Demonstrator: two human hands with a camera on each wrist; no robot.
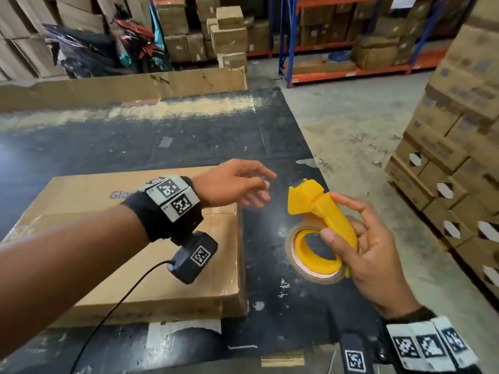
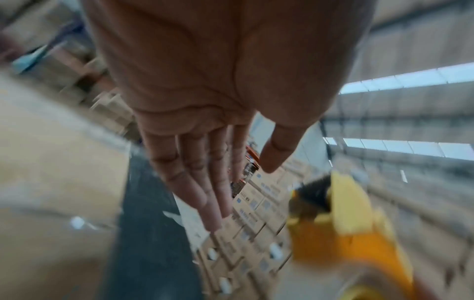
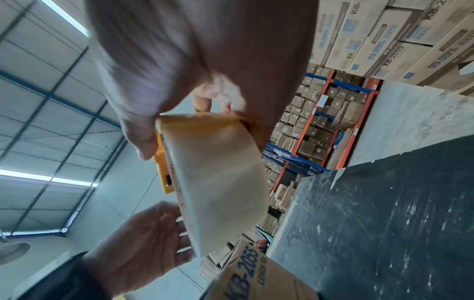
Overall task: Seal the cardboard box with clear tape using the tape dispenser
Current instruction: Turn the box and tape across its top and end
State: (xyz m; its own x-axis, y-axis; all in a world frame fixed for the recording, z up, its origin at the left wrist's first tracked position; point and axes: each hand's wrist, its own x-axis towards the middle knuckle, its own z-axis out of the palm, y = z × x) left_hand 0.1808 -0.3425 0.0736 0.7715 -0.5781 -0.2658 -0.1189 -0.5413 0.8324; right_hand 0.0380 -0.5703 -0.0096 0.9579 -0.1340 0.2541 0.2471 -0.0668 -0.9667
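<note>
A flat cardboard box [image 1: 140, 238] lies on the black table [image 1: 189, 136], its top flaps closed, at the left of the head view. My right hand [image 1: 364, 244] grips the handle of a yellow tape dispenser [image 1: 318, 211] loaded with a roll of clear tape [image 1: 310, 271], held above the table just right of the box. My left hand [image 1: 240, 184] hovers open over the box's far right corner, fingers stretched toward the dispenser's head, not touching it. The left wrist view shows the open left hand [image 2: 218, 162] and the blurred dispenser [image 2: 346, 223]. The right wrist view shows the tape roll [image 3: 218, 178].
Stacked cartons on a pallet [image 1: 459, 136] stand close at the right of the table. A large flattened cardboard sheet [image 1: 121, 85] lies beyond the table's far edge. Shelving with boxes [image 1: 337, 31] and a motorbike [image 1: 135, 41] fill the background. Concrete floor [image 1: 351, 125] lies between.
</note>
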